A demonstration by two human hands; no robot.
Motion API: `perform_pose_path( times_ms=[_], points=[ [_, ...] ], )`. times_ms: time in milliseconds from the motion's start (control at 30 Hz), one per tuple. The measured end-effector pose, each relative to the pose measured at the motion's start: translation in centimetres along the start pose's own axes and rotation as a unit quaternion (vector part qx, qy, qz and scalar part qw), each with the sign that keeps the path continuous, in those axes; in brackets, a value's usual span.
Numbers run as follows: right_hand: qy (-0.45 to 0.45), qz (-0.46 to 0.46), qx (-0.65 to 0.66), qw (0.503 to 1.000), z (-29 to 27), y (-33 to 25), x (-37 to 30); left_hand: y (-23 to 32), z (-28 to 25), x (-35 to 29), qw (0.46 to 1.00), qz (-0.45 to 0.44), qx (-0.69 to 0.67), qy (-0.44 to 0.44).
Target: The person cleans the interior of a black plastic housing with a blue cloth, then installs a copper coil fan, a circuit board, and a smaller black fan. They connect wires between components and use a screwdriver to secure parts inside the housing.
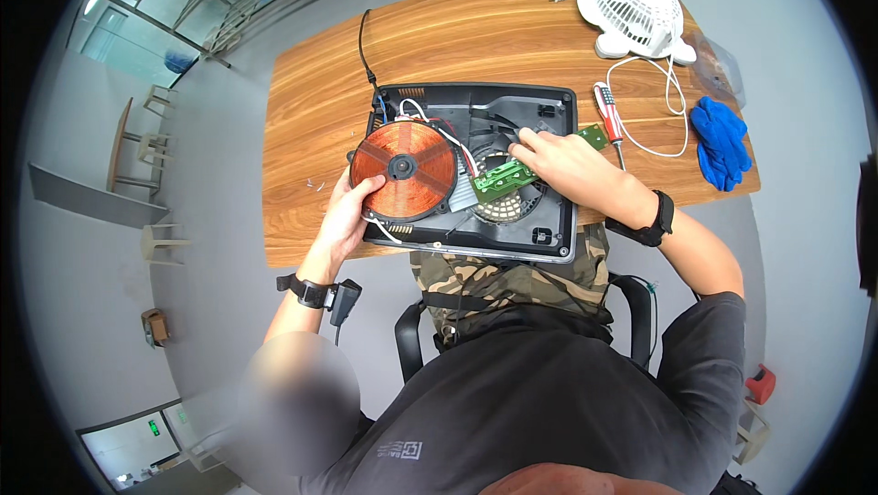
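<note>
The opened black housing (521, 243) of an induction cooker lies on the table's near edge. A round copper induction coil (402, 145) sits over its left half, tilted slightly. My left hand (343, 213) grips the coil's left edge, thumb on top and fingers underneath. With my right hand (553, 164) I hold a narrow green circuit board (502, 182) over the housing's right half; my hand covers the board's middle. Beneath it are a black fan (494, 132) and a round vent grille. White and red wires (465, 149) run between the coil and the inside of the housing.
A white fan (633, 8) with its cable stands at the far right. A red-and-white screwdriver (607, 112) and blue gloves (722, 143) lie right of the housing. A black power cord (364, 47) leaves the housing's far left corner. Small white scraps (315, 186) lie at left.
</note>
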State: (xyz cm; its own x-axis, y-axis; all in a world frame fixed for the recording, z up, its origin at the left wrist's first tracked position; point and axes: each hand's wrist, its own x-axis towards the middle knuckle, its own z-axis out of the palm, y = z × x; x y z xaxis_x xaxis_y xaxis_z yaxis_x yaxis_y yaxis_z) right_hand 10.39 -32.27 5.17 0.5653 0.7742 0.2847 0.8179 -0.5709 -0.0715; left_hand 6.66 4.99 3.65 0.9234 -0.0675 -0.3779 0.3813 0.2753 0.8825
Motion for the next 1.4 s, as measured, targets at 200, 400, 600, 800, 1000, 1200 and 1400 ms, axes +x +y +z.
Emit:
perform_pose_path(
  times_ms=[200, 400, 600, 800, 1000, 1200, 1400],
  points=[
    [-0.051, 0.016, 0.104, 0.993, -2.1, 1.2, 0.7, -0.3, -0.5, 0.3, 0.999, -0.014, 0.051, 0.015],
    [-0.071, 0.059, 0.166, 0.982, -4.8, 2.8, 2.8, -0.1, -0.6, 0.0, 0.972, -0.02, 0.225, 0.066],
    [-0.108, 0.234, 0.428, 0.866, -4.8, 4.6, 5.1, 3.2, -1.1, 0.5, 0.902, -0.058, 0.425, 0.042],
    [-0.036, 0.355, 0.576, 0.735, -0.7, 4.2, 2.2, 5.1, 0.2, 0.7, 0.746, -0.064, 0.662, 0.037],
    [0.023, 0.344, 0.381, 0.858, 0.8, 4.1, -0.1, 4.9, -0.1, 1.0, 0.667, -0.008, 0.743, 0.052],
    [0.116, 0.361, 0.409, 0.83, 1.2, 3.2, -0.8, 5.1, -0.1, 0.4, 0.676, 0.031, 0.731, 0.088],
    [0.081, 0.362, 0.6, 0.709, -0.5, 5.0, -0.5, 5.1, 4.1, -0.5, 0.628, 0.106, 0.759, 0.137]
  ],
)
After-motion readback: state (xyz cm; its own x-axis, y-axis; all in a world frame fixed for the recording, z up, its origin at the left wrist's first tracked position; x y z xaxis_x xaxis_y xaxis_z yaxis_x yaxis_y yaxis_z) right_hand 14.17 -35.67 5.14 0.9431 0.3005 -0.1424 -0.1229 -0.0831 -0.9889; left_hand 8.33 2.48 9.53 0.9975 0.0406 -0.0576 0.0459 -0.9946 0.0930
